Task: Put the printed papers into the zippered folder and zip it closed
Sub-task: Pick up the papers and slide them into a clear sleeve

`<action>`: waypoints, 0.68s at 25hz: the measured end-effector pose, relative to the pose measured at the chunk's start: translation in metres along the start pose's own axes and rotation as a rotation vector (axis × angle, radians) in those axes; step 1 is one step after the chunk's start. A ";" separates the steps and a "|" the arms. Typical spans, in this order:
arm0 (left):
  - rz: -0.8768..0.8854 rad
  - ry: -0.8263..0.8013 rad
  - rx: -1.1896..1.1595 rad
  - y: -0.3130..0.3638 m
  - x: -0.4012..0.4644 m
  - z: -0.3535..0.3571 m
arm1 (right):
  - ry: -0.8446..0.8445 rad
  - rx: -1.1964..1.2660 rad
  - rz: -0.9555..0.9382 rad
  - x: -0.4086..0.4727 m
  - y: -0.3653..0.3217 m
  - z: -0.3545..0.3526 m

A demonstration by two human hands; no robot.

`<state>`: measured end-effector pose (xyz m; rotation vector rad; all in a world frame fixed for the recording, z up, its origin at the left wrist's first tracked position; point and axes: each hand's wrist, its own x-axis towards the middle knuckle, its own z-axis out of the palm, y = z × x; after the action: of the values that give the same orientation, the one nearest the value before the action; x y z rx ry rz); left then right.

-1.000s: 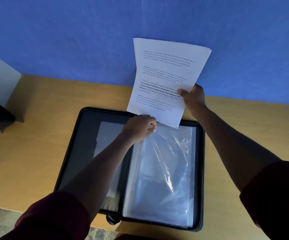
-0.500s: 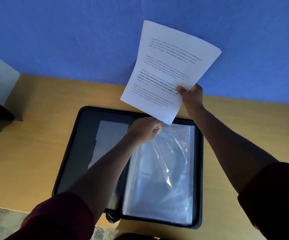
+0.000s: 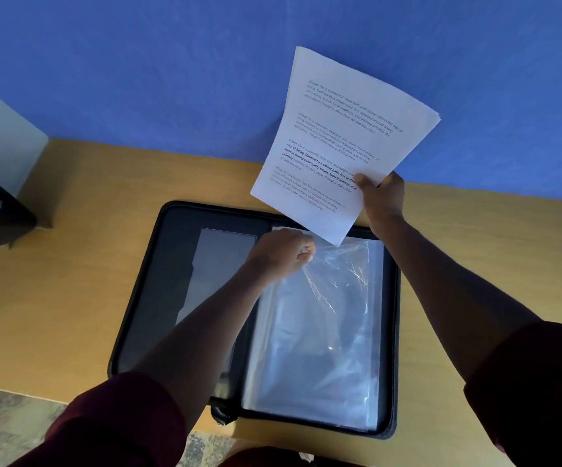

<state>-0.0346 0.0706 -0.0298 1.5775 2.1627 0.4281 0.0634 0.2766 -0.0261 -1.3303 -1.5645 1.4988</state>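
A stack of white printed paper sheets (image 3: 340,143) is held tilted in the air above the far edge of the folder. The black zippered folder (image 3: 171,264) lies open flat, its right half filled with clear, crinkled plastic sleeves (image 3: 323,332).

left hand (image 3: 281,252): fingers pinched, arm extended | right hand (image 3: 382,200): gripping, raised

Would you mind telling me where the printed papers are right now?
In the head view the printed papers are in the air, upper right, gripped by the right hand, above the far edge of the open folder.
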 end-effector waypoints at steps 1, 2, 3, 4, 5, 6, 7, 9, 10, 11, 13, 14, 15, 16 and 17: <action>0.001 0.004 -0.005 -0.001 0.000 0.000 | 0.003 0.000 -0.001 0.000 0.001 0.000; -0.003 0.005 -0.008 -0.002 0.000 0.000 | 0.001 -0.003 0.003 0.000 0.003 0.001; -0.004 0.006 -0.008 -0.002 0.000 0.000 | -0.004 -0.017 0.011 -0.001 0.005 0.001; -0.004 0.005 -0.006 -0.002 0.001 0.000 | -0.009 -0.032 0.015 0.000 0.007 0.001; 0.000 0.004 -0.006 -0.002 0.002 -0.001 | -0.018 -0.053 0.012 0.000 0.008 0.000; 0.002 0.000 -0.014 -0.002 0.003 -0.003 | -0.031 -0.071 0.004 0.001 0.009 -0.002; 0.002 -0.005 -0.024 -0.003 0.004 -0.004 | -0.045 -0.090 -0.004 0.002 0.009 -0.005; -0.010 -0.020 -0.044 -0.005 0.006 -0.005 | -0.077 -0.107 -0.020 0.005 0.007 -0.013; -0.018 -0.024 -0.053 -0.006 0.007 -0.004 | -0.094 -0.106 -0.027 0.006 0.006 -0.018; -0.025 -0.025 -0.063 -0.008 0.007 -0.004 | -0.111 -0.109 -0.036 0.008 0.005 -0.023; -0.037 -0.029 -0.074 -0.010 0.008 -0.005 | -0.139 -0.131 -0.055 0.011 0.003 -0.032; -0.045 -0.029 -0.078 -0.011 0.008 -0.006 | -0.148 -0.143 -0.057 0.014 0.003 -0.036; -0.052 -0.023 -0.080 -0.013 0.007 -0.008 | -0.160 -0.155 -0.058 0.016 0.003 -0.038; -0.059 -0.014 -0.077 -0.015 0.007 -0.010 | -0.176 -0.162 -0.060 0.018 0.003 -0.040; -0.064 -0.002 -0.068 -0.018 0.006 -0.011 | -0.195 -0.167 -0.062 0.019 0.002 -0.041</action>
<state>-0.0565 0.0705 -0.0304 1.4676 2.1669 0.4750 0.0953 0.3092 -0.0244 -1.2424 -1.8724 1.5246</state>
